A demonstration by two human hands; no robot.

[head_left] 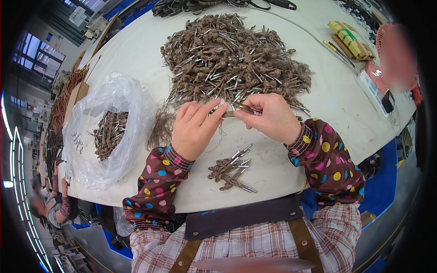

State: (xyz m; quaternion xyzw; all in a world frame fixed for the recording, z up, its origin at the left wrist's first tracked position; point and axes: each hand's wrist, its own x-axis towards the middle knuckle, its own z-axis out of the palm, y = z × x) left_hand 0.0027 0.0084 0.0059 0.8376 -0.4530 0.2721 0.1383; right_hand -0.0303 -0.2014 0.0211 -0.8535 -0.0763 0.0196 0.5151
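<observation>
My left hand [195, 129] is closed, with thumb and forefinger pinching a brown cord with a metal tip [227, 114]. My right hand [269, 117] grips a small dark metal tool [244, 107], which looks like thread snips; its point reaches the cord between my hands. Just beyond both hands rises a big pile of knotted brown cords [232, 57] with silvery metal ends. A few similar knotted cords [230, 168] lie close to me, below my hands. Loose brown threads [162, 127] are heaped left of my left hand.
A clear plastic bag [134, 98] holding more knotted cords stands open on the left of the white table [314, 50]. Dark straps [195, 5] lie at the far edge. At the right are a yellow-brown bundle [350, 40], a pen-like yellow tool [334, 49] and a white device [372, 93].
</observation>
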